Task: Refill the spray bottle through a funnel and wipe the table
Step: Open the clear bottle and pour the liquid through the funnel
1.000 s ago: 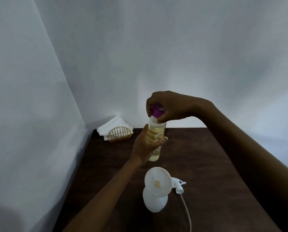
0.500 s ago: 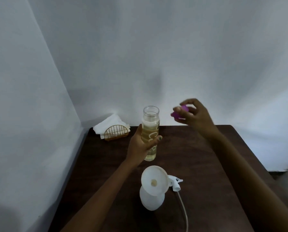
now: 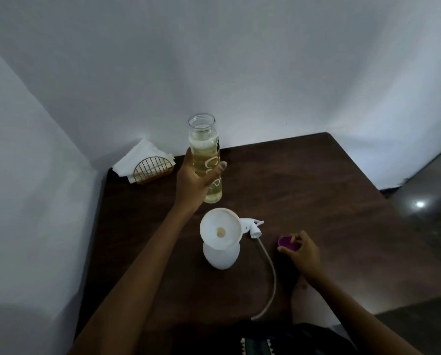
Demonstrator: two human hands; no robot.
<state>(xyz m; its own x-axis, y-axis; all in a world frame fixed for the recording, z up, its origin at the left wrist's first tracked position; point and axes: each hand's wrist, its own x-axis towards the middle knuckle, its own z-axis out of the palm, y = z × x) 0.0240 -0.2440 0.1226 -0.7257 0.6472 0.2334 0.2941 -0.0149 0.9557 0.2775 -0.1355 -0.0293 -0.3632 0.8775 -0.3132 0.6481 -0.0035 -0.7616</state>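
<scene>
Beneath the funnel (image 3: pixel 220 231), spray bottle (image 3: pixel 221 256) neck hidden; right hand (image 3: pixel 301 251) seemingly pinches purple cap (image 3: pixel 287 242).

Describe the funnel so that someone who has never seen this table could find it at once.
On the dark table, near the middle in front of the person, stands a white spray bottle. The funnel sits in its neck: a wide white cone, tilted, with a small hole at its centre. The only other white piece close by is the spray head, lying at its right.
</scene>
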